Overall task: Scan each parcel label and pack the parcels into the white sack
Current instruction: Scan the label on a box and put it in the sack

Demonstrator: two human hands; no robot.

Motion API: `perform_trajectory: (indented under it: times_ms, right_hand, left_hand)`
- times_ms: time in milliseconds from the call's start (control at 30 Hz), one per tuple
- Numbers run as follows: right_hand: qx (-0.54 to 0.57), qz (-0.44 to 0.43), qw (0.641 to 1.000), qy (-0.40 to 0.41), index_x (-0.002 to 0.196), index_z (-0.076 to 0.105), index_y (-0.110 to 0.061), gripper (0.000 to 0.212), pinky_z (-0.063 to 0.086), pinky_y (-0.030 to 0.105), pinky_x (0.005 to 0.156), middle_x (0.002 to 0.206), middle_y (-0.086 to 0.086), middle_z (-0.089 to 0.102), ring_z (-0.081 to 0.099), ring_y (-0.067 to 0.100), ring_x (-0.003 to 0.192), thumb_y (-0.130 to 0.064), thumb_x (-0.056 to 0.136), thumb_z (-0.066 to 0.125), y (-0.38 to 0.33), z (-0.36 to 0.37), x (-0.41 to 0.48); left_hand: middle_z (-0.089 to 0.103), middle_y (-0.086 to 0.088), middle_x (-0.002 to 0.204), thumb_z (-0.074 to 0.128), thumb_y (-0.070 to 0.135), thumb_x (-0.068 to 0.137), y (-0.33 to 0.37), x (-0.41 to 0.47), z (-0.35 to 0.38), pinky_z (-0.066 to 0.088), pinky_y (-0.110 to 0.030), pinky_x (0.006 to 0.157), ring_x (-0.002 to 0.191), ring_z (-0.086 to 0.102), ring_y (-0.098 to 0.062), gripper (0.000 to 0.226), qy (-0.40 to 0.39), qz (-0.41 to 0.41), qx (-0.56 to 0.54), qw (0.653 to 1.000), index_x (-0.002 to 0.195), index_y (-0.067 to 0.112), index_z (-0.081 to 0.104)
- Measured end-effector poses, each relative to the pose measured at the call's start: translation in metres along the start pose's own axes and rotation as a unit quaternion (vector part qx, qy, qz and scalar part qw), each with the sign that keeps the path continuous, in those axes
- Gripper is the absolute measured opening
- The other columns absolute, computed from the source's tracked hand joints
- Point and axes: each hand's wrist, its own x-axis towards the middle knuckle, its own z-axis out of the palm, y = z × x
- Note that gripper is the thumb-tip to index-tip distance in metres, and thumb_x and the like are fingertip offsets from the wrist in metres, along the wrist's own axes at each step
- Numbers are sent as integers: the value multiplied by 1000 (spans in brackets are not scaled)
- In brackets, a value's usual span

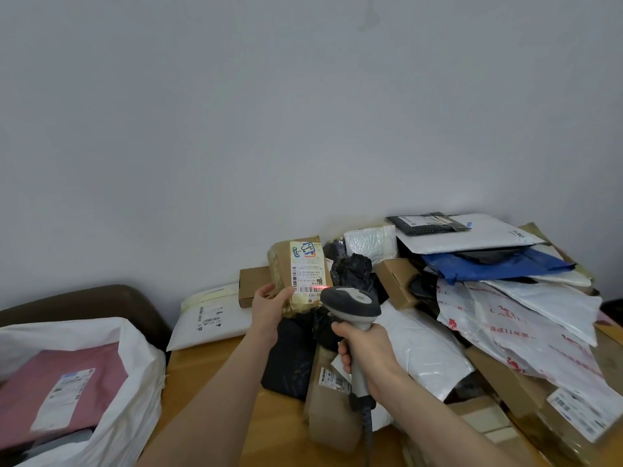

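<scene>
My left hand (269, 306) holds a small brown taped parcel (281, 264) upright, its white label (308, 267) facing me. My right hand (365, 348) grips the handle of a grey barcode scanner (350, 303), whose head points at the label from just below and to the right. A red scan line glows across the label's lower barcode. The white sack (131, 362) stands open at the lower left, with a pink parcel (60, 385) lying inside it.
A heap of parcels fills the wooden table (202, 365) on the right: white mailers (472, 235), a blue bag (495, 264), brown boxes (397, 284), a black bag (290, 362). A white mailer (209, 315) leans at the wall. A dark chair back (101, 298) rises behind the sack.
</scene>
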Motion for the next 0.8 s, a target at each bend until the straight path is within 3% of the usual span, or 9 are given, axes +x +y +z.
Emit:
perform_trajectory:
  times_ms: [633,800]
  right_hand:
    - [8,9,999,-34,72,59,-3,17,39,25,41,49,5,53,45,12,38,-10,85,67,3,-3,9]
    - [35,-4,998,-44,89,65,-2,9,48,24,47,58,6,63,55,12,47,-7,84,70,3,13,25]
  left_hand:
    - [60,-8,120,75,20,80,2,-11,-7,54,-41,90,105,62,-22,55,18,3,11,1000,128,19,48]
    - [63,-8,115,76,22,80,10,-31,-28,57,-27,60,94,65,-17,49,38,2,12,999,123,18,52]
